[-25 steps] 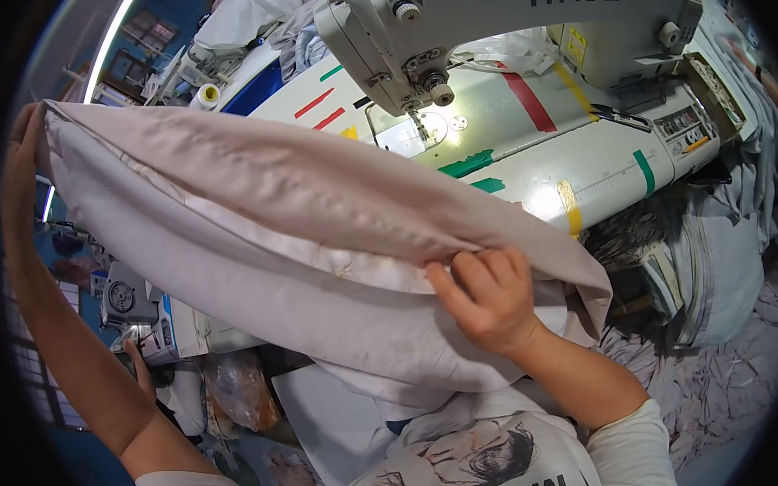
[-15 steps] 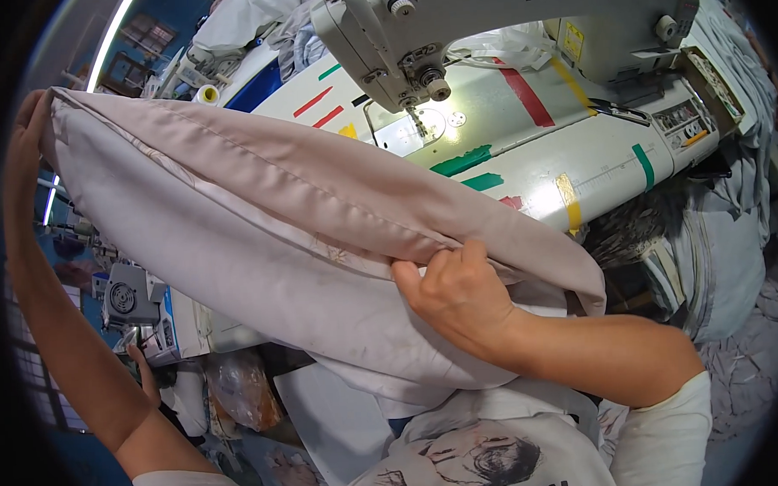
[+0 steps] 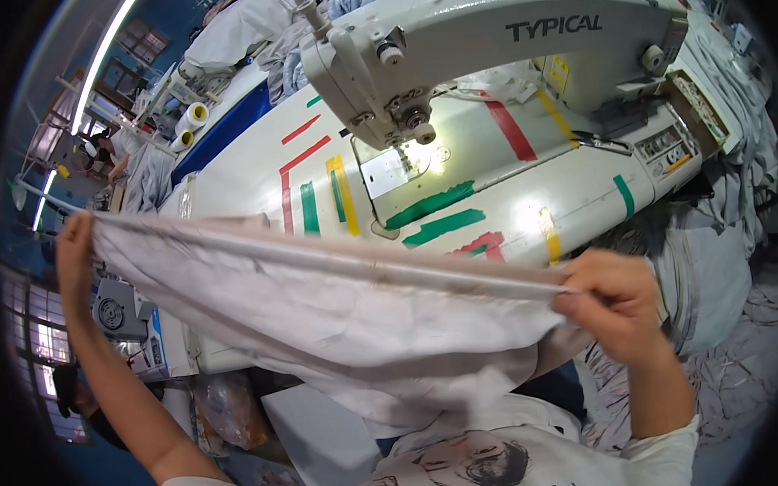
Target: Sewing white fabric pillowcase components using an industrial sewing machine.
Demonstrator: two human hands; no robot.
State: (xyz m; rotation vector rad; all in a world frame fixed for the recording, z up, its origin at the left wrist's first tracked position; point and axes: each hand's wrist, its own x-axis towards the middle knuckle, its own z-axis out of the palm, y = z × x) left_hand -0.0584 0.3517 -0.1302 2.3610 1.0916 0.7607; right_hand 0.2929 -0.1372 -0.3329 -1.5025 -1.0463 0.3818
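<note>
A large piece of pale pinkish-white fabric (image 3: pixel 349 321) hangs stretched between my two hands, its top edge pulled into a nearly straight, folded line. My left hand (image 3: pixel 76 245) is closed on the corner at the far left. At the other end, my right hand (image 3: pixel 614 299) grips the same edge, with the thumb pressed against the fingers. The cloth sags toward my lap and covers the near edge of the sewing table. Beyond it stands a white sewing machine (image 3: pixel 493 42), its needle area lit and with no fabric under it.
Coloured tape strips mark the white sewing table (image 3: pixel 258 179). A small parts tray (image 3: pixel 667 143) sits at its right end. Yellow thread cones (image 3: pixel 192 119) stand at the back left. Piled cloth (image 3: pixel 707 275) lies right, a grey motor-like unit (image 3: pixel 117 308) left. Other people are at the left.
My right hand has moved right and up to the fabric's edge. My left hand has come down. The cloth has dropped nearer to me and is pulled taut, uncovering more table.
</note>
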